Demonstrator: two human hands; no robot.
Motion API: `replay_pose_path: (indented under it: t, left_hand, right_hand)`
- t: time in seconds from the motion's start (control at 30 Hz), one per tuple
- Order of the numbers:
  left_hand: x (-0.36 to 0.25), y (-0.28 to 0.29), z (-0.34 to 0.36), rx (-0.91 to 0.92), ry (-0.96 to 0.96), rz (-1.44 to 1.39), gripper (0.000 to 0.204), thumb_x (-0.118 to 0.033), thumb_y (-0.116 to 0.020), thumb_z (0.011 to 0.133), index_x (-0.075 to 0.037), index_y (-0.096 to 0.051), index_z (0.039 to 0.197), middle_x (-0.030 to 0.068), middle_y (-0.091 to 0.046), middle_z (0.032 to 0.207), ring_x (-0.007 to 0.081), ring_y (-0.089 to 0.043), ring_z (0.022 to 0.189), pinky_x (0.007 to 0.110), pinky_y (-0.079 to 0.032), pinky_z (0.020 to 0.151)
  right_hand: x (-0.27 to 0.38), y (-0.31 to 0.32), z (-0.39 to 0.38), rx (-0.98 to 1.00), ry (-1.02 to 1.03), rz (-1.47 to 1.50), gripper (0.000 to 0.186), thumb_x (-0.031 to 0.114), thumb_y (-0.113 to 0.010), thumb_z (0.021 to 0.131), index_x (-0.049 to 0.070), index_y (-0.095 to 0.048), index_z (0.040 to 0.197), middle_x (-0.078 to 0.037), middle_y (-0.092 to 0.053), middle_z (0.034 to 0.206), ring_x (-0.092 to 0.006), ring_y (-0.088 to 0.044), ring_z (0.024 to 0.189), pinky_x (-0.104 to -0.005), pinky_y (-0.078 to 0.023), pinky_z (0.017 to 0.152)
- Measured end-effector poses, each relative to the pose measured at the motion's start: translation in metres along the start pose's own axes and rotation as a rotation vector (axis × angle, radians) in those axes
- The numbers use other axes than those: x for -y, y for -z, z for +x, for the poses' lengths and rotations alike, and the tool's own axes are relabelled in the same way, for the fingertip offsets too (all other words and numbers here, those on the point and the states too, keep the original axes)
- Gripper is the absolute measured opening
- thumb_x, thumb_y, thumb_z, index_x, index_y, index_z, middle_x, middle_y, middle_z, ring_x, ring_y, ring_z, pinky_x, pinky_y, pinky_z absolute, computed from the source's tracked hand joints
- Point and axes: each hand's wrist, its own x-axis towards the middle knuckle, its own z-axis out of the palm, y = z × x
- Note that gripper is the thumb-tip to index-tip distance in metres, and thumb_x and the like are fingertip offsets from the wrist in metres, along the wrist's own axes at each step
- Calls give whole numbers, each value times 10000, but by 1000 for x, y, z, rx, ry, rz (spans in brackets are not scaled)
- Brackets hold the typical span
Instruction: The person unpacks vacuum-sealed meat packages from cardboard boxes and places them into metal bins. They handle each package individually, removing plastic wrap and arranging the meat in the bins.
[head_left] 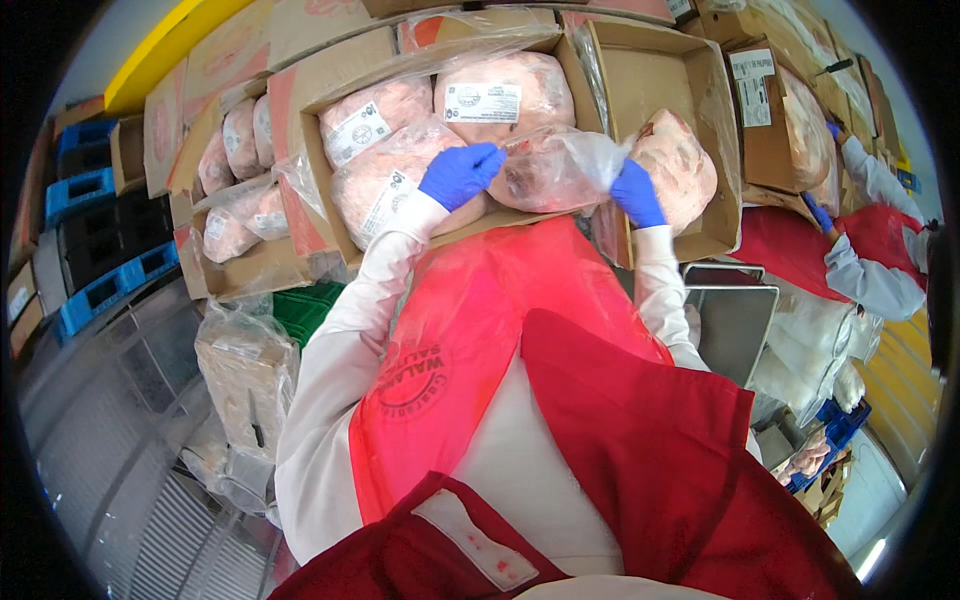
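Both my hands wear blue gloves and reach over a cardboard box [318, 190] of bagged meat. My left hand [460, 175] is closed at the left end of a clear plastic bag [560, 165], seemingly pinching its film. On the bag's gathered right end, my right hand [637, 193] is closed. Pinkish meat shows through this bag, which rests at the box's near right side. Beside it lie several large bagged pieces with white labels, among them a labelled meat bag [530, 82] at the back. Just right of my right hand, a big meat piece [680, 165] sits in a second box [655, 55].
Smaller meat bags [235, 230] fill boxes at the left. A co-worker's gloved hand [818, 212] is by a box [765, 120] at the right. A knife [256, 420] lies on a plastic-wrapped carton [235, 375]. Blue pallets [90, 195] stand far left; a metal tray [735, 320] sits below right.
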Motion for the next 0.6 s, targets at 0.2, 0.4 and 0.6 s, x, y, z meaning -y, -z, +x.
replay_pose_path:
  t: [0.2,0.4,0.6]
  left_hand:
    - [-25,0,2,201,34,57,250,-289,-532,904,-57,-617,867,66,-591,647,163,-589,614,291,-465,617]
    - [-67,0,11,145,-309,-99,180,-217,-645,818,-46,-593,844,64,-596,734,159,-577,667,283,-456,618]
    - [-93,-15,11,-249,-174,112,499,-350,-799,642,-31,-504,887,94,-607,862,211,-611,750,307,-489,671]
  right_hand:
    - [48,-17,-30,-75,-286,856,168,123,-462,896,6,-579,926,-111,-570,817,-158,-549,774,-330,-450,694]
    - [136,-14,-22,9,183,346,200,151,-476,923,-2,-579,999,-70,-589,903,-188,-557,888,-295,-439,833]
    - [158,-17,40,28,-110,1259,159,151,-484,908,24,-576,934,-42,-573,856,-163,-549,791,-281,-445,751]
